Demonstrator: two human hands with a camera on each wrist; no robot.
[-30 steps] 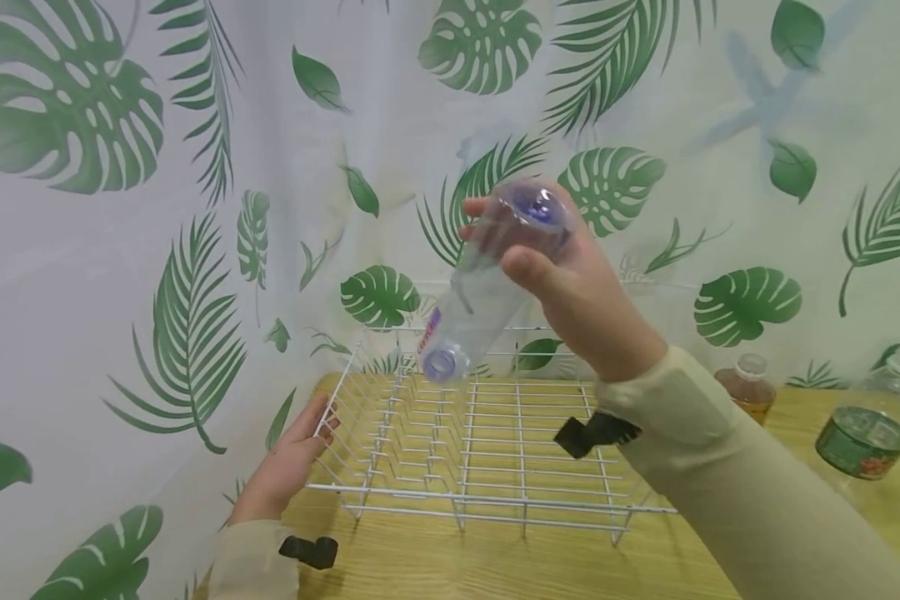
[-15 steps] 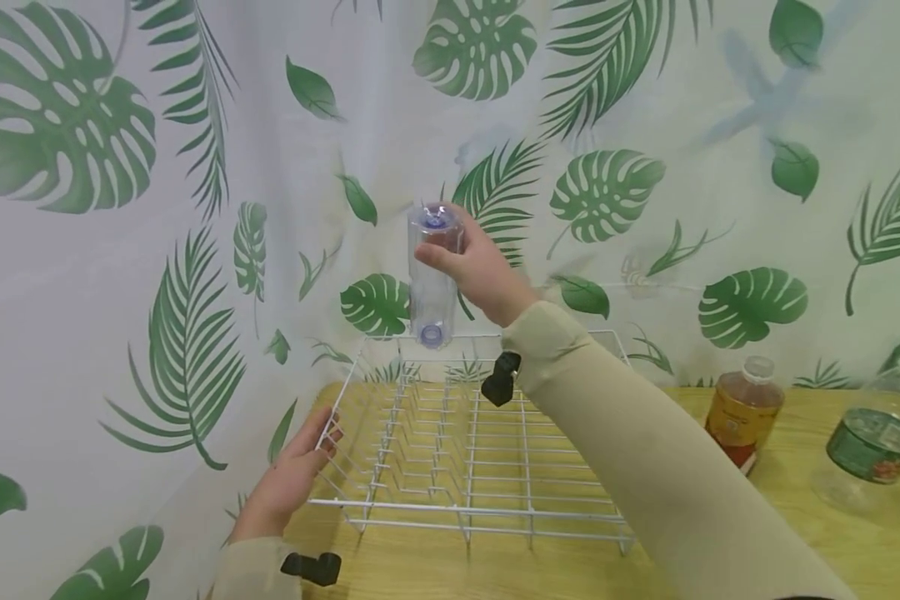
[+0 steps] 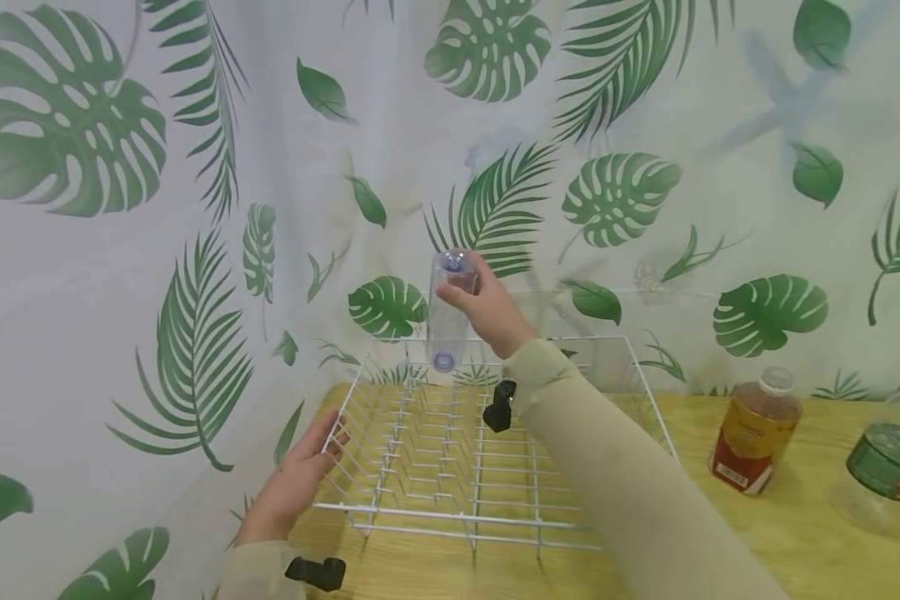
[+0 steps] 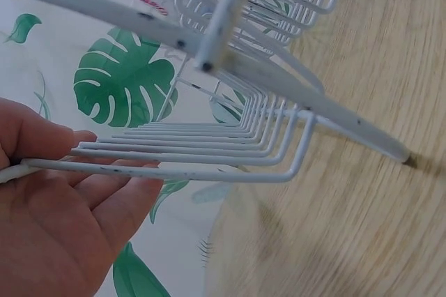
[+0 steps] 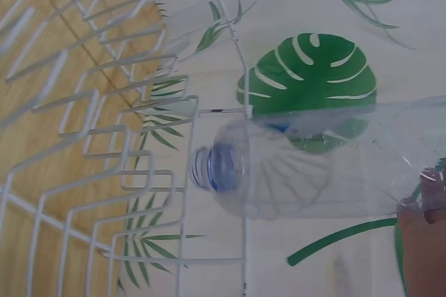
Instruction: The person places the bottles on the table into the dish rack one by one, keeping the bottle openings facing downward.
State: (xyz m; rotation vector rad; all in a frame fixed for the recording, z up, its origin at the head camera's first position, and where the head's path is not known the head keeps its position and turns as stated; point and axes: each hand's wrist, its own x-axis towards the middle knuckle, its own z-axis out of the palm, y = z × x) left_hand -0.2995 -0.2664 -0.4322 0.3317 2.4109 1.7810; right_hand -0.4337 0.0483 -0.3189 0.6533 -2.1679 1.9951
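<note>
A clear, cylindrical plastic bottle is gripped near its upturned base by the right hand; its body lies toward eight o'clock of that hand, neck pointing to six. A white, rectangular wire rack is held at nine o'clock by the left hand.

sleeves: pale beige, long, plain | cuffs: creased | wrist cameras: black, small, blocky, one per arm

A bottle (seemingly uncapped) points toward the rack.
</note>
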